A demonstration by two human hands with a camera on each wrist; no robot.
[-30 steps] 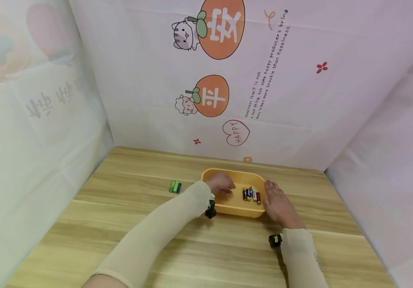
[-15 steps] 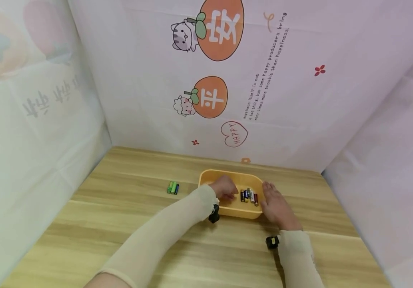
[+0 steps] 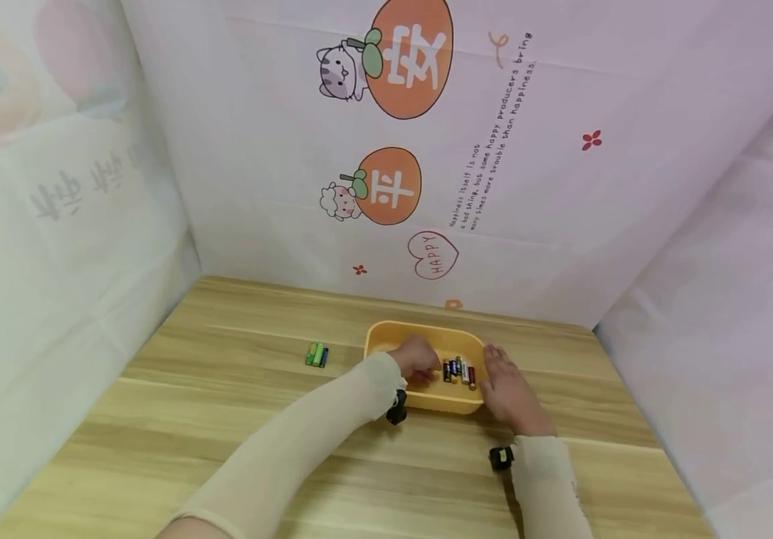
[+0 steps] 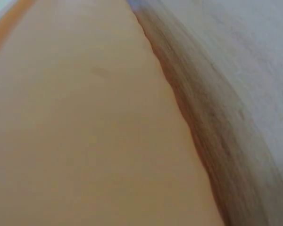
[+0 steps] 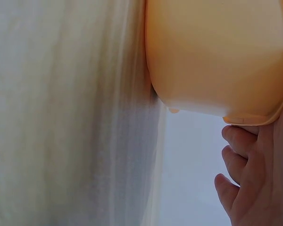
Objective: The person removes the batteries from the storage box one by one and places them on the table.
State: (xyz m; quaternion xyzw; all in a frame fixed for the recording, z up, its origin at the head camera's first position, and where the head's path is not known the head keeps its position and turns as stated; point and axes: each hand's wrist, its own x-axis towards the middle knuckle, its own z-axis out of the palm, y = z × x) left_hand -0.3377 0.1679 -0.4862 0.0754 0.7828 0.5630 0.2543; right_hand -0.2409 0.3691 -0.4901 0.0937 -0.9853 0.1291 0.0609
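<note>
A shallow orange-yellow plastic basket (image 3: 443, 404) stands on the table, its wall filling much of both wrist views. Inside, toward its right end, several AA-size batteries (image 3: 465, 372) lie in a side-by-side row. My left hand (image 3: 417, 356) reaches down into the basket with bent fingers, just left of that row. Its fingertips are hidden behind the hand, and I cannot tell whether they hold anything. Against the basket's right end wall rests my right hand (image 3: 510, 391), its fingers straight; in the right wrist view they reach along the rim.
Three batteries (image 3: 316, 355), two green and one blue, lie together on the wood-grain table (image 3: 224, 404) left of the basket. Behind rises a white printed cloth backdrop (image 3: 278, 239), with more cloth at both sides.
My left hand has shifted right inside the basket, closer to the battery row, and its fingers have bent more. The right hand keeps its place at the end wall. The head view has drifted slightly.
</note>
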